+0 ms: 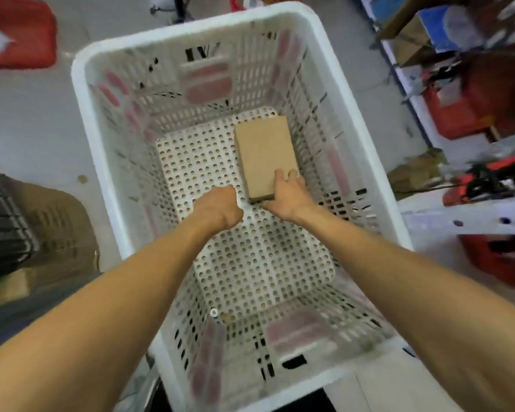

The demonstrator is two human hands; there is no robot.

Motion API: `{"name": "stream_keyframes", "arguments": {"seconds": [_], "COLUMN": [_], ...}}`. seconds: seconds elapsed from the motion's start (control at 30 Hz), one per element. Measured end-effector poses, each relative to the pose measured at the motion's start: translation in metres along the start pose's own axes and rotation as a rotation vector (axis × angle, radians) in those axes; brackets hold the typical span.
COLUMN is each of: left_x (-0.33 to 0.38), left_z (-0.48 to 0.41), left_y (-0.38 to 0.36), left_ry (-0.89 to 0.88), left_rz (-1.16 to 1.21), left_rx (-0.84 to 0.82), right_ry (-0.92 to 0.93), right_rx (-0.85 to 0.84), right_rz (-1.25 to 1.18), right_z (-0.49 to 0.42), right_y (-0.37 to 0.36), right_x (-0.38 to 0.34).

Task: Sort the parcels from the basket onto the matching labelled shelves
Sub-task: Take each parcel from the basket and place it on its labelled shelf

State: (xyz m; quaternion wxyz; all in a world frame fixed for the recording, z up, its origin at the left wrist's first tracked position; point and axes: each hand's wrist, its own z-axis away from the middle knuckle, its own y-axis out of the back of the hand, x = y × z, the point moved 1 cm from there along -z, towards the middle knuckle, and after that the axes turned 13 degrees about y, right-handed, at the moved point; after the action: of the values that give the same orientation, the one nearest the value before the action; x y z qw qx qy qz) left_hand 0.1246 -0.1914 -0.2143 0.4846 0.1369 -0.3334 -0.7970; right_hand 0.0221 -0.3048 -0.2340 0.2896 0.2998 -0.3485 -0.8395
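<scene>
A flat brown cardboard parcel [265,153] lies on the perforated floor of a large white plastic basket [81,93], near its right wall. My right hand [289,194] grips the parcel's near end, fingers over the top face and thumb at the lower edge. My left hand [217,206] hovers just left of that end with its fingers curled under and out of sight, holding nothing that I can see. Both forearms reach down into the basket.
Shelving [464,215] with red bins [458,114] and cardboard boxes stands to the right of the basket. A red tray [18,34] lies on the floor at the far left. A dark crate [3,221] and brown cardboard sit at the near left.
</scene>
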Motion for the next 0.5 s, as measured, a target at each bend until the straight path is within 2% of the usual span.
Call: {"name": "stream_keyframes", "arguments": {"seconds": [0.13,0.27,0.37,0.5], "left_x": [-0.010,-0.015,-0.022,-0.040], "left_z": [-0.054,-0.096,-0.108,-0.109], "left_y": [-0.003,-0.003,-0.008,-0.011], "left_ry": [-0.026,-0.029,-0.037,-0.022], "left_rz": [-0.083,-0.090,-0.083,-0.082], "left_rx": [-0.023,-0.025,-0.053,-0.092], "right_ry": [-0.088,-0.176,-0.259,-0.262], "right_rx": [0.027,0.056,0.122,0.237], "right_rz": [0.045,-0.022,-0.027,-0.065], "right_z": [-0.054,-0.094,-0.106,-0.097], "right_y": [-0.016,-0.031,-0.050,-0.053], "right_x": [-0.003,-0.002,-0.002,-0.004]}}
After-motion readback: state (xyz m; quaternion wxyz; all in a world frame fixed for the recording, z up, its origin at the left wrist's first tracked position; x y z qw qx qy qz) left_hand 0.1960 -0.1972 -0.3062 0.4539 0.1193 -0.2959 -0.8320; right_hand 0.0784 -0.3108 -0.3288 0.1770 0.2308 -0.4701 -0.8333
